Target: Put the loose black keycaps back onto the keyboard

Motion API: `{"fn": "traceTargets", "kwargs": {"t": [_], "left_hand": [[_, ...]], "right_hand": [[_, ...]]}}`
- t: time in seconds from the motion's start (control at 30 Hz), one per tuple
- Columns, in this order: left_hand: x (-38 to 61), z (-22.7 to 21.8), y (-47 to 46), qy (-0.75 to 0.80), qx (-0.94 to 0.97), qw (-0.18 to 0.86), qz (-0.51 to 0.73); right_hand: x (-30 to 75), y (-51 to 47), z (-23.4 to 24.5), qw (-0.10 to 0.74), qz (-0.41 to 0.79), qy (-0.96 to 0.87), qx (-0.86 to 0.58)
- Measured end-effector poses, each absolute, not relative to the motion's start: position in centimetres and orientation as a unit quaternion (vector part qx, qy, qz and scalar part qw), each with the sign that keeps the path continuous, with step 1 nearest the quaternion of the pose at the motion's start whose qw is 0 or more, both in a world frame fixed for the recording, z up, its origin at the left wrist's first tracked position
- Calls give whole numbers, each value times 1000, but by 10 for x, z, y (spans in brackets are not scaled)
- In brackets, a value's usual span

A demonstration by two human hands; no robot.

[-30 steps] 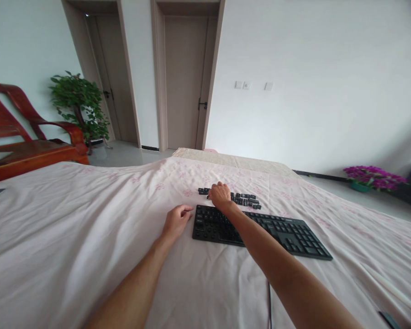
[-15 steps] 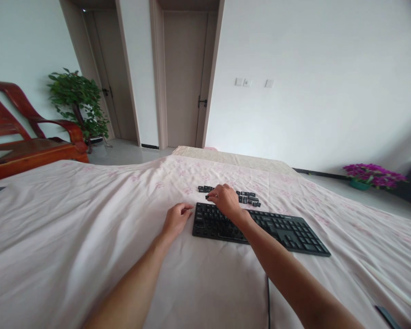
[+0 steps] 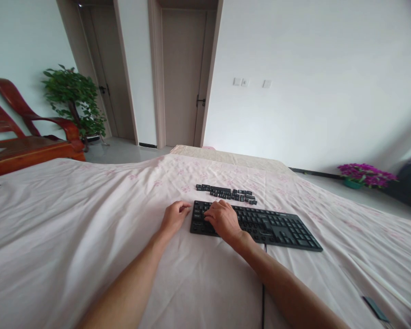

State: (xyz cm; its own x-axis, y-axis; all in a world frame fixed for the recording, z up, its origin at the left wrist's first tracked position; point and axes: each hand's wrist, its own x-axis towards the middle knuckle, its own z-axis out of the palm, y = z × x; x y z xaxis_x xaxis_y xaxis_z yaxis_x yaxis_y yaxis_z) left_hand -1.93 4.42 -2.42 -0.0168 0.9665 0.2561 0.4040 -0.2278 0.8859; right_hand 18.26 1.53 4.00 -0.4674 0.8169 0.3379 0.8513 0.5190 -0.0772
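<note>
A black keyboard point(image 3: 287, 228) lies on the pink flowered cloth, some keycaps gone from its left and middle part. Over its left part is my right hand point(image 3: 224, 220), fingertips down among the keys and closed. The small black keycap they carried a moment ago is hidden beneath them. My left hand point(image 3: 174, 216) rests on the cloth just beside the keyboard's left end, its fingers loosely curled with a gap to the thumb and nothing visible in them. Behind the keyboard, loose black keycaps point(image 3: 221, 191) lie in rough rows, including a long bar-shaped one.
From the keyboard a black cable point(image 3: 263, 292) runs toward me across the cloth point(image 3: 123, 237). A flat dark piece point(image 3: 375, 308) lies at the lower right. Beyond stand a wooden chair point(image 3: 37, 146), a green plant point(image 3: 70, 91) and purple flowers point(image 3: 366, 174).
My right hand has come back toward me from the loose keycaps, bringing a small keycap down onto the keyboard's left part. My left hand has stayed beside the keyboard.
</note>
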Motion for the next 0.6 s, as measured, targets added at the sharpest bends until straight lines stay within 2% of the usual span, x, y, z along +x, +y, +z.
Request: {"fn": "traceTargets", "kwargs": {"t": [0.6], "left_hand": [[-20, -22, 43, 546, 648, 284, 449]], "right_hand": [[175, 14, 39, 105, -85, -870, -475]]}}
